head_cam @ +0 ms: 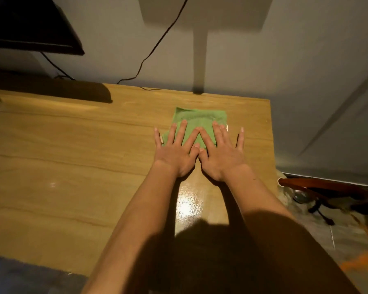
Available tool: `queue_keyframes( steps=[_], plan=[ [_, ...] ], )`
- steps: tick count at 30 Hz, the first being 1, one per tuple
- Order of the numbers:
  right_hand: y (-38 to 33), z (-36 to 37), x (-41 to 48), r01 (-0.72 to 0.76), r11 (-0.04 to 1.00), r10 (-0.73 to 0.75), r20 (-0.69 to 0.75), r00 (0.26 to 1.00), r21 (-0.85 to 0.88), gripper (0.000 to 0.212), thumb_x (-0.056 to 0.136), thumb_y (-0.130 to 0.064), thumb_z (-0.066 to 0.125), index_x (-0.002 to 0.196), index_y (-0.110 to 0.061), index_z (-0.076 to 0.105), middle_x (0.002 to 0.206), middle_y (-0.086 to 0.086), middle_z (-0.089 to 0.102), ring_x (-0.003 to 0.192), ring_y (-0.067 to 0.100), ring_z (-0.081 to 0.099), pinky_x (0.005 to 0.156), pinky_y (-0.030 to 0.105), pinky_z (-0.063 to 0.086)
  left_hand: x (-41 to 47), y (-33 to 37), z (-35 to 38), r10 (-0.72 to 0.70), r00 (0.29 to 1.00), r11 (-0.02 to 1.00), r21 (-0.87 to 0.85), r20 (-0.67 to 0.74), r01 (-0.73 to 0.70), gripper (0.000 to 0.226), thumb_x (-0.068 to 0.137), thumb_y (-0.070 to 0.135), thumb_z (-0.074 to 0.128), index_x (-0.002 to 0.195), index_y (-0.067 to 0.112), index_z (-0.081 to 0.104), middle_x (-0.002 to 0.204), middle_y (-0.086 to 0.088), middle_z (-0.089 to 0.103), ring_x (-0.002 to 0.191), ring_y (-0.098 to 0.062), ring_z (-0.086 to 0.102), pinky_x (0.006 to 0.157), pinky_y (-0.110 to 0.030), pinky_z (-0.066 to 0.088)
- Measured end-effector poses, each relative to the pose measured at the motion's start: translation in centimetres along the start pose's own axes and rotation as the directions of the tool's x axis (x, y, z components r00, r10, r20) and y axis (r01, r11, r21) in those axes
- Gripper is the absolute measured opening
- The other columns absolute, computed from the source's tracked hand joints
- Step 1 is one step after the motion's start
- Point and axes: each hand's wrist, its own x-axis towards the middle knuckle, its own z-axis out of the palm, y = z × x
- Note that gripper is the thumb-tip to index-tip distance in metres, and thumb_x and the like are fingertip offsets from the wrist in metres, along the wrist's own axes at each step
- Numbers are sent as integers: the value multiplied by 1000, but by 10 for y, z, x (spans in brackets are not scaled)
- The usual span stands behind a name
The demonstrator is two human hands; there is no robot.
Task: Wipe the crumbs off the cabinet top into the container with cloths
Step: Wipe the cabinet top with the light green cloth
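**Near the right edge: crumbs may miss the container**

Toward the far right of the tabletop [72,155] lies the green cloth [200,119], folded flat and close to the right edge. Both hands press it down with fingers spread wide, holding nothing: the left hand [176,151] and right hand [221,153] sit side by side, thumbs touching, palms on the bare wood behind the cloth.

No container shows at the edge, and crumbs are too small to make out. A push rightward could send them over the edge to the floor [338,234]. With flat palms and no pinch, the cloth may slide unevenly or bunch, leaving crumbs behind. A black cable [149,54] hangs behind, clear of the hands.
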Motion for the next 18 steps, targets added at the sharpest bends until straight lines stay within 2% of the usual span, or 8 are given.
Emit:
queue_keyframes(
  steps=[9,18],
  plan=[
    [-41,31,-149,-111,993,109,59,992,39,61,97,-54,6,151,-40,-18,161,3,-25,146,19,-28,107,61,-26,-136,9,48,115,993,993,-10,-25,-116,56,97,55,-2,148,43,-21,156,5,-35,144,-20,-31,108,-66,-20],
    [-76,43,-284,-209,976,192,200,961,65,57,98,-58,2,143,-43,-31,156,-1,-35,141,19,-36,108,61,-24,-261,25,75,221,974,974,43,58,-223,57,96,56,-6,145,40,-30,152,0,-42,140,-26,-38,107,-66,-22]
  ],
)
